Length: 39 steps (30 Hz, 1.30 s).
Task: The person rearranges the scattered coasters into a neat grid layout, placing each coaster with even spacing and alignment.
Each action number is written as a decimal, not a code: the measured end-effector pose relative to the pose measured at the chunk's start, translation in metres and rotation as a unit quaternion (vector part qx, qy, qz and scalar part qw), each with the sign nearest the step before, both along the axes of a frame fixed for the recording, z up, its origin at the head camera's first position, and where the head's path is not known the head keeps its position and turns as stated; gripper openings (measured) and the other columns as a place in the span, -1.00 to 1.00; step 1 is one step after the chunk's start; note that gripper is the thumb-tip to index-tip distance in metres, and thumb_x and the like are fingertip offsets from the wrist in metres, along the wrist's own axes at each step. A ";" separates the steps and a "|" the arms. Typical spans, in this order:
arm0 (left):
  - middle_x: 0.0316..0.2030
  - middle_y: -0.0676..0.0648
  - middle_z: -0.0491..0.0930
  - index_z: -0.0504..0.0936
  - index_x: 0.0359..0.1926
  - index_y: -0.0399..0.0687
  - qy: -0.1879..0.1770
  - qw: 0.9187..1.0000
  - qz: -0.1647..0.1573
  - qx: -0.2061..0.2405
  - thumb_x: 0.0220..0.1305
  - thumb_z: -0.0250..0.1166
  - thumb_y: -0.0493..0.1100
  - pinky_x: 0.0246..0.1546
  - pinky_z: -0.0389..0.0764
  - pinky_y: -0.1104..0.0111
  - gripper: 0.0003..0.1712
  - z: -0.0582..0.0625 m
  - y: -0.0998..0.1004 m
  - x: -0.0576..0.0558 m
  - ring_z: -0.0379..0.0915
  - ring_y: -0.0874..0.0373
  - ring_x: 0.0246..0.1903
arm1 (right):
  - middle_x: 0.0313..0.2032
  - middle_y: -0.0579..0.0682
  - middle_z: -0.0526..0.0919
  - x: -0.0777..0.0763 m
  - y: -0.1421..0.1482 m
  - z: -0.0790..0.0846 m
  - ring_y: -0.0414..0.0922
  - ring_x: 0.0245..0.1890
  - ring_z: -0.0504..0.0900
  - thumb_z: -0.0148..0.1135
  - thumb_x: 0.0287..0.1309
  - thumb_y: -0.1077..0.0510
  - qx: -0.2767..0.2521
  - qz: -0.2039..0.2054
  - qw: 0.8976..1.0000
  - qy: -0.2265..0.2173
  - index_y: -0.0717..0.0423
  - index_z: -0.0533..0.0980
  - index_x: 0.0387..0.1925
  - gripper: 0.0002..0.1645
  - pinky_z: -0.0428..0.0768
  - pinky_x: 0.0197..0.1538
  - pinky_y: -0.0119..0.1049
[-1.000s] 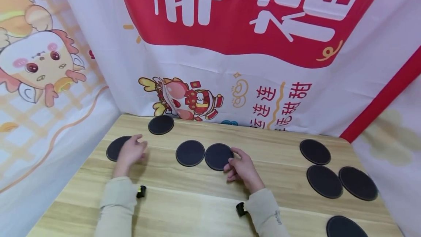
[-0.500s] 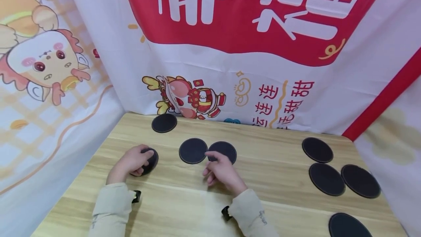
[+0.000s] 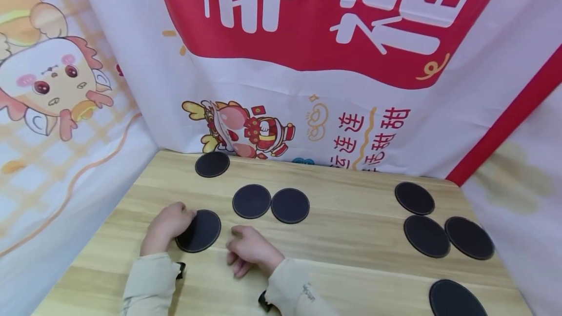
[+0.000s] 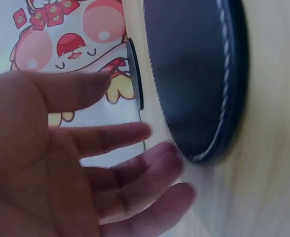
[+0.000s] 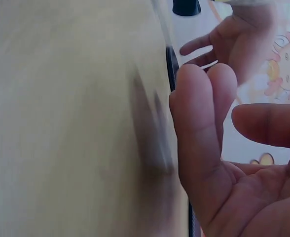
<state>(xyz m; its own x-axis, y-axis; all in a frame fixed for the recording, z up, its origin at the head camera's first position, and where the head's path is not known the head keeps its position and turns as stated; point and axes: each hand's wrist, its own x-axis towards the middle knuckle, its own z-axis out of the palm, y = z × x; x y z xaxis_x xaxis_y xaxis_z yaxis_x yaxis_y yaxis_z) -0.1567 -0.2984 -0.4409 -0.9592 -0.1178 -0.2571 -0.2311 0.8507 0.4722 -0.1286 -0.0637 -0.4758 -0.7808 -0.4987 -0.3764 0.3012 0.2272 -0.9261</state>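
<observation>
A round black coaster [image 3: 203,230] with a light stitched rim lies flat on the wooden table. My left hand [image 3: 168,226] is at its left edge. In the left wrist view the fingers of that left hand [image 4: 110,163] are loosely extended beside the coaster [image 4: 199,89], with nothing between thumb and fingers. My right hand [image 3: 252,250] hovers to the right of the same coaster, holding nothing. Its fingers [image 5: 197,118] are relaxed, the thumb apart from them. Two more coasters, a left one [image 3: 251,201] and a right one [image 3: 290,206], lie side by side behind it.
One coaster [image 3: 212,164] sits at the table's back left edge. On the right lie several others: a back one [image 3: 414,198], a middle one [image 3: 427,236], an outer one [image 3: 470,238] and a front one [image 3: 456,299]. A printed cloth [image 3: 281,82] hangs behind the table [image 3: 351,243].
The left coaster has slid right and toward the front, with my left hand pressing on it midway; the hand is now at its edge. My right hand has moved left and nearer from the paired coasters.
</observation>
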 end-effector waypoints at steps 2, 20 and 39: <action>0.01 -0.52 0.52 0.50 0.06 -0.52 -0.009 1.000 -0.008 0.002 0.50 0.05 0.00 -0.04 0.50 -0.15 -0.45 -0.003 0.000 0.002 0.49 -0.37 -0.02 | -0.53 0.25 0.66 0.002 -0.009 -0.003 -0.11 -0.81 0.51 0.12 0.33 0.30 -0.004 0.002 1.000 -0.011 0.25 0.17 0.50 -0.25 0.63 -0.70 -0.14; -0.31 -0.20 0.58 0.58 -0.15 -0.37 0.026 0.997 -0.032 0.065 0.37 0.19 -0.25 -0.21 0.53 0.09 -0.80 -0.001 0.012 0.003 0.50 -0.07 -0.29 | -0.42 0.22 0.62 -0.007 -0.020 -0.002 -0.08 -0.76 0.55 0.10 0.26 0.43 -0.070 -0.148 0.986 0.021 -0.02 0.23 0.33 -0.33 0.64 -0.66 -0.13; -0.47 -0.21 0.53 0.22 0.49 -0.30 0.070 0.947 -0.085 0.303 0.40 0.23 -0.30 -0.29 0.60 0.14 -0.29 0.011 0.071 -0.016 0.53 -0.15 -0.38 | -0.50 0.30 0.64 -0.042 0.055 0.017 -0.09 -0.72 0.59 -0.01 0.51 0.31 -0.147 -0.167 0.973 0.067 -0.12 0.02 0.56 -0.27 0.71 -0.52 -0.07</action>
<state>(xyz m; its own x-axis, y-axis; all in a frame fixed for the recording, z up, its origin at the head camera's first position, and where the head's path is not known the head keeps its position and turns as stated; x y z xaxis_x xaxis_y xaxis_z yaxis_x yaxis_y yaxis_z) -0.1723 -0.2269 -0.4304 -0.9806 0.1701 -0.0975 -0.0144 0.4334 0.9011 -0.1702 -0.0090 -0.4588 -0.9499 -0.2797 -0.1398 0.1851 -0.1430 -0.9723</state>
